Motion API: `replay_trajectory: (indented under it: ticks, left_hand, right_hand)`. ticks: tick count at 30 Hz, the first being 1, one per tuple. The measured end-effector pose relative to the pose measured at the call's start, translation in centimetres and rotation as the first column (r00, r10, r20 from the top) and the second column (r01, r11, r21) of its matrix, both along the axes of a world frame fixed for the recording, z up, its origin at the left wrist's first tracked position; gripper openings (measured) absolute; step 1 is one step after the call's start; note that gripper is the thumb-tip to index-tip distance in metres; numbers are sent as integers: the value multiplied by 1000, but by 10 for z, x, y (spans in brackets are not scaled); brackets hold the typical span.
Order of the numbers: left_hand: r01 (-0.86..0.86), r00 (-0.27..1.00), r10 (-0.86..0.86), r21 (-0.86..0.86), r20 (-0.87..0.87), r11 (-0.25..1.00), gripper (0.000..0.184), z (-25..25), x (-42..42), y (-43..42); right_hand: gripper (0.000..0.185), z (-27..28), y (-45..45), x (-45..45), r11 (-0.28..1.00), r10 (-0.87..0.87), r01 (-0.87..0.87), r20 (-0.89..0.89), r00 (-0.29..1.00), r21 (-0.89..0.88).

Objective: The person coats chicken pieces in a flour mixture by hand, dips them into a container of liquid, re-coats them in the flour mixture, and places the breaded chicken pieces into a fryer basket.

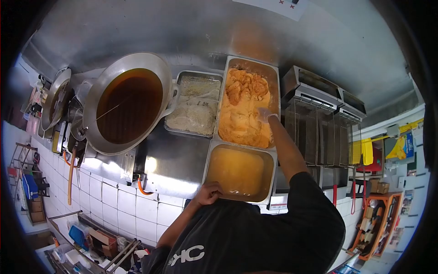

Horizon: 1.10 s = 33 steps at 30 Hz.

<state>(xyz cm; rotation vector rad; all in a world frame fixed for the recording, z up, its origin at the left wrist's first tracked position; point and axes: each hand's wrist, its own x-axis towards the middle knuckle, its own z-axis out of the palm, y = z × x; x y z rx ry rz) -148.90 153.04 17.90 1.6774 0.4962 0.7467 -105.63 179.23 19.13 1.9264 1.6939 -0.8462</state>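
"Hands first: how do they stand?"

"Right hand (266,115), in a clear covering (263,112), reaches into the rear tray (252,60), at the right of the orange powder (237,121); it is too blurred to tell whether its fingers spread or pinch; the bare left hand (209,193) curls inward at the near left corner of the front tray (273,159), and I cannot tell whether it pinches the rim."

"Why like that?"

"Perhaps the left is only a prop, clear of the powder, while the covered one does the reaching; rough orange pieces (246,86) lie heaped at the far end, maybe to leave room nearer the person (228,228)."

"And what stands in the way?"

"The front tray's yellowish liquid (237,166) lies between person and powder; so the right forearm (289,150) passes beside it, hiding some of the rear tray's edge; wire baskets (319,132) crowd that side; leftward sit a greyish-filled tray (189,133) and a wide pan (92,114) of dark liquid (132,105)."
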Motion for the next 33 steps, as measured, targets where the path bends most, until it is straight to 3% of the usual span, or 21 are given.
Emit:
replay_trajectory:
  ticks: [3, 10, 12, 16, 17, 19, 21, 24, 25, 27, 30, 31, 33]
  left_hand:
    - [22, 1000, -22, 56, -3, 998, 19, 5, 1, 3]
    - [-16, 1000, 16, 51, -6, 999, 19, -3, 2, 2]
    - [-21, 1000, 22, 31, -3, 999, 19, -1, 1, 1]
    - [-6, 1000, 6, 22, -28, 1000, 19, -5, 1, 0]
    - [-6, 1000, 7, 41, -20, 999, 19, -6, 1, 1]
    - [-7, 1000, 8, 60, -15, 998, 19, -7, 1, 0]
    - [-34, 999, 35, 49, -2, 998, 19, -7, 2, 0]
    - [-34, 999, 34, 52, -4, 998, 19, -7, 2, 0]
    - [-39, 999, 39, 50, -6, 998, 19, -3, 2, 0]
    - [-48, 996, 50, 29, -70, 998, 18, 3, 2, 0]
    - [-41, 994, 39, -15, -100, 999, 19, 2, 1, -1]
    - [-42, 994, 40, -14, -98, 999, 19, 2, 1, -1]
    - [-40, 996, 41, 12, -81, 999, 19, 2, 1, 0]
  right_hand:
    - [40, 9, -10, 6, 999, -24, 21, -70, 997, -36]
    - [46, -28, 17, 16, 957, 174, -156, 55, 983, -244]
    - [48, -37, 26, 16, 964, 209, -196, 54, 976, -181]
    - [55, -74, 24, 23, 959, 235, -245, 82, 968, 141]
    - [57, -82, 26, 23, 978, 170, -155, -100, 980, 142]
    - [58, -72, 18, 10, 990, 100, -66, -282, 954, 126]
    - [59, -57, 8, -15, 975, 218, -219, 35, 975, 43]
    - [53, -59, 2, -31, 964, 222, -237, 125, 967, 122]
    - [53, -46, 4, -36, 963, 227, -241, 123, 966, 121]
    - [43, -14, 7, -38, 991, 105, -106, -7, 994, -88]
    - [34, 25, 2, -33, 972, 231, -227, -80, 970, 63]
    - [34, 35, 5, -34, 972, 233, -228, -78, 969, 63]
    - [31, 52, 19, -36, 968, 211, -227, 137, 968, 110]
